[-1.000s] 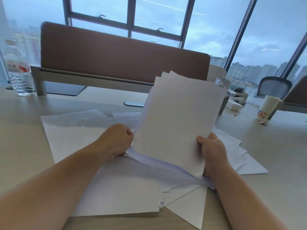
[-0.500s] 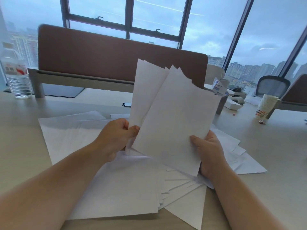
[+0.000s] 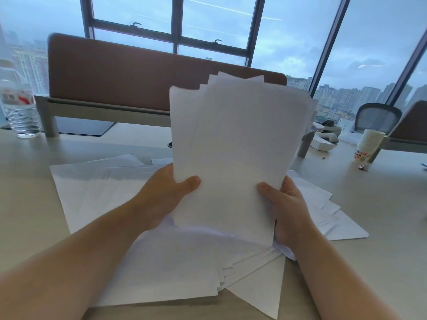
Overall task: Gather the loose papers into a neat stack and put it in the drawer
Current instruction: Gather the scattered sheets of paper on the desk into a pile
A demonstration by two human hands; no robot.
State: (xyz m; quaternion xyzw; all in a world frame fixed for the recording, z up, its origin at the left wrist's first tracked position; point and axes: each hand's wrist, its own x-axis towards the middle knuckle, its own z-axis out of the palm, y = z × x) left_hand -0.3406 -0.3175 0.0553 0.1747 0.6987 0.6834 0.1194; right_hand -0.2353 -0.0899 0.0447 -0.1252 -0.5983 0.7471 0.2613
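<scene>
Papers: a held bundle (image 3: 233, 162) stands nearly upright above the desk (image 3: 30, 204), in front of the brown partition (image 3: 138, 82). Left hand (image 3: 161, 199) pinches its lower left edge, thumb on the near face. Right hand (image 3: 286, 213) clamps the lower right edge the same way.

Change over the last second: bundle was tilted and fanned into two splayed groups; now sheets have closed together and sit more square, held higher. Top corners still ragged, several tips stepped out of line.

Loose sheets (image 3: 143, 255) still spread on the desk beneath and to both sides of the bundle, some overlapping.

Judgement: squaring is under way, gathering only part done. Likely next: knock the lower edge on the desk, then collect the rest. Drawer not in view.

Beyond the bundle: water bottle (image 3: 19, 112) far left of the partition, paper cups (image 3: 367, 146) to its right.
</scene>
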